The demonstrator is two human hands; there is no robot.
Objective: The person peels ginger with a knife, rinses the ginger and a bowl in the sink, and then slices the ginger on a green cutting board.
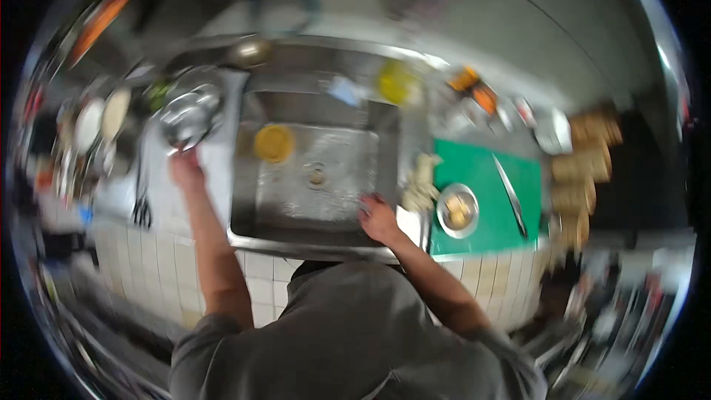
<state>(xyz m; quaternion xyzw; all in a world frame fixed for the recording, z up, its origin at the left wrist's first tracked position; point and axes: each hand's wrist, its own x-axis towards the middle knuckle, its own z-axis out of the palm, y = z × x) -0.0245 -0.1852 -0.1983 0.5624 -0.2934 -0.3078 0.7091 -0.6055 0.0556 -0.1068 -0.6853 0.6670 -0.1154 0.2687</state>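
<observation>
My left hand (187, 168) reaches over the white surface left of the sink, its fingers closed on the near rim of a shiny metal bowl (187, 120). My right hand (378, 219) is above the right front part of the metal sink (315, 222), its fingers bent and blurred. Whether they hold anything I cannot make out. A round yellow sponge-like thing (274, 144) lies in the sink, left of the drain (317, 176). The sink floor looks wet.
On the green cutting board (481, 167) are a knife (511, 196) and a small bowl (458, 211) with pale yellow pieces. A crumpled pale cloth (422, 184) lies beside it. Several woven baskets (581, 161) line the right. Black-handled scissors (141, 211) lie far left.
</observation>
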